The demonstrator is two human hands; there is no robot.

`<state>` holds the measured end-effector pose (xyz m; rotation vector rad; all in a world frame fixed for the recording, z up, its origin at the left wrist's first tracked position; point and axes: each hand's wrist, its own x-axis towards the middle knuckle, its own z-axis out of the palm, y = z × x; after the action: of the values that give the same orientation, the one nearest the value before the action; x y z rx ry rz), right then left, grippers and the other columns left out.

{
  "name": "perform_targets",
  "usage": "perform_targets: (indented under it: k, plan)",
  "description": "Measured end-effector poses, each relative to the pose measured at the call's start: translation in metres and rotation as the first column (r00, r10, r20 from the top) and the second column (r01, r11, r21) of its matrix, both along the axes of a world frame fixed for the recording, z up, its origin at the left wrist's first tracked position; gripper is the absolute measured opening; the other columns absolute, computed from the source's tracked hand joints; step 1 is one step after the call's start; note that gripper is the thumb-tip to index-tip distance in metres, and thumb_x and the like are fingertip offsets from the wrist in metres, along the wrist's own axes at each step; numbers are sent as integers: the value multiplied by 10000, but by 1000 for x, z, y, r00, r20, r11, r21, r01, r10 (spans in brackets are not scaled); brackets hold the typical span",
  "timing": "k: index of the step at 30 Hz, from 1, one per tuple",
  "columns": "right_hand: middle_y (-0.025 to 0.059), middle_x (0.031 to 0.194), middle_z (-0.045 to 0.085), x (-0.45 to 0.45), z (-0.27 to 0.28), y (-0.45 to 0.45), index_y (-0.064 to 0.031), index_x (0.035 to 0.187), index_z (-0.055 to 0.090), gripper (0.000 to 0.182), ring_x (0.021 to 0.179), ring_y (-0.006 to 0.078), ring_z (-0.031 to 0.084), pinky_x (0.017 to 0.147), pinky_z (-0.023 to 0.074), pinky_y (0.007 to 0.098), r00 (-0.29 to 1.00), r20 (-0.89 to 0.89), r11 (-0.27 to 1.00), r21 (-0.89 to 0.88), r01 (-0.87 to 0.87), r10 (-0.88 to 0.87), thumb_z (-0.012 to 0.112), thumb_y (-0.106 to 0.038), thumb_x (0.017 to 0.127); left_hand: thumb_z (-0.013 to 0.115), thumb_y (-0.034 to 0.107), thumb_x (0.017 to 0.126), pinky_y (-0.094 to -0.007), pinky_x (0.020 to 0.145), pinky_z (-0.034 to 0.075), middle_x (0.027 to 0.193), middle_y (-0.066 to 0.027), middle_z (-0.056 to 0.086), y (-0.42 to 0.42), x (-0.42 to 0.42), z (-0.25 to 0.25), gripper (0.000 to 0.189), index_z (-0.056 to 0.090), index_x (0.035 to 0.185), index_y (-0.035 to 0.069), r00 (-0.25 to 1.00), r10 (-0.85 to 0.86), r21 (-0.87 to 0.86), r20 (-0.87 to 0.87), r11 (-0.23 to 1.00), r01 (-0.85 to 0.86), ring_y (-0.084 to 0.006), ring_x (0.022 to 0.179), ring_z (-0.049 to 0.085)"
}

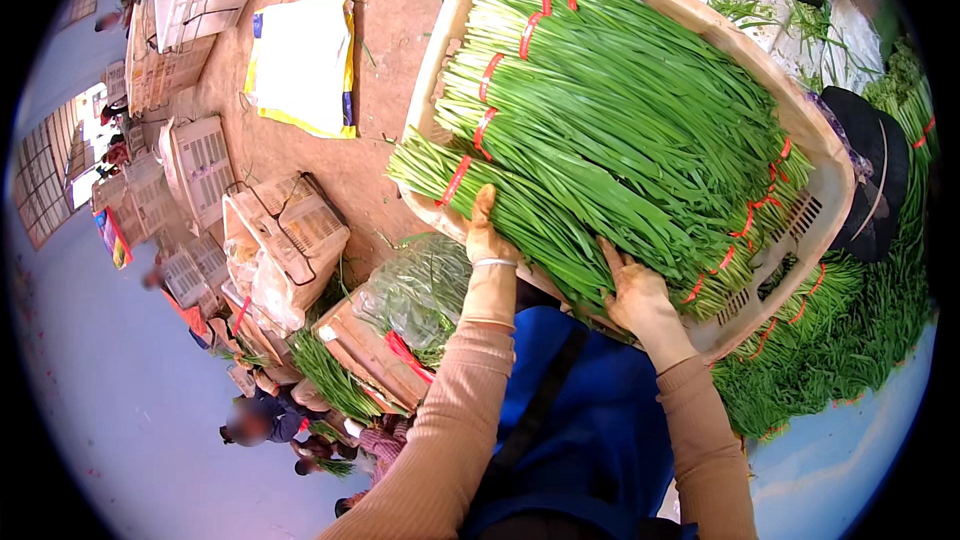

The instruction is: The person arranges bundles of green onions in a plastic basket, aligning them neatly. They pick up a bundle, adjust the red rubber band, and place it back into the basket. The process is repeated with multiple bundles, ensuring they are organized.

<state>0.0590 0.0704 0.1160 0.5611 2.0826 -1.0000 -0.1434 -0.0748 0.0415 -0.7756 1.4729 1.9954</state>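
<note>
A large plastic crate [825,120] lies before me, filled with bundles of long green garlic chives [622,97] tied with red bands. The nearest bundle [517,202] rests along the crate's near side, its pale cut ends sticking out over the left rim beyond a red band [454,180]. My left hand [491,232] holds this bundle by the stalks just right of that band, thumb on top and the other fingers hidden. My right hand [637,289] is at the leafy part of the same bundle, fingers apart and touching the leaves; whether it grips them is unclear.
More tied chives [862,345] are heaped on the right beyond the crate. A cardboard box [375,352] with red ties and a plastic bag [420,292] stands at left. Stacked crates [285,232] and a white sack [304,67] are on the floor. Several people are at lower left.
</note>
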Motion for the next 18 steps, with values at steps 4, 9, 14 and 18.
perform_targets:
  k: [4, 9, 14, 18]
  plan:
    - [230, 1165, 629, 10, -6, 1, -140, 1566, 146, 871, 1027, 376, 616, 875, 532, 453, 996, -46, 997, 24, 72, -71, 642, -226, 855, 657, 216, 900, -343, 792, 540, 957, 12, 653, 0, 5, -11, 243, 660, 1120, 113, 994, 35, -13, 108, 999, -33, -163, 857, 622]
    - [225, 1160, 636, 14, -20, -6, -105, 1561, 173, 863, 1010, 359, 625, 867, 539, 437, 997, -33, 997, 12, 70, -69, 628, -169, 830, 681, 258, 903, -370, 891, 540, 1069, -14, 666, -2, 1, -26, 328, 640, 1178, 83, 995, -36, -126, 94, 991, 47, -185, 973, 632]
    - [220, 1221, 625, 24, -33, -20, -65, 1558, 188, 866, 1013, 341, 639, 857, 548, 419, 977, -211, 978, 197, 75, -33, 594, -129, 796, 685, 235, 926, -401, 965, 518, 1177, -67, 663, -27, -3, -23, 398, 592, 1269, 56, 975, -214, 260, 56, 946, 192, -235, 1087, 621]
    - [232, 1263, 599, 29, -37, -27, -62, 1547, 246, 783, 936, 358, 660, 797, 568, 411, 937, -349, 927, 350, 136, -6, 532, -107, 820, 656, 274, 950, -432, 992, 494, 1217, -83, 645, -30, -11, -30, 380, 585, 1263, 70, 961, -218, 259, 168, 951, 170, -272, 1105, 607]
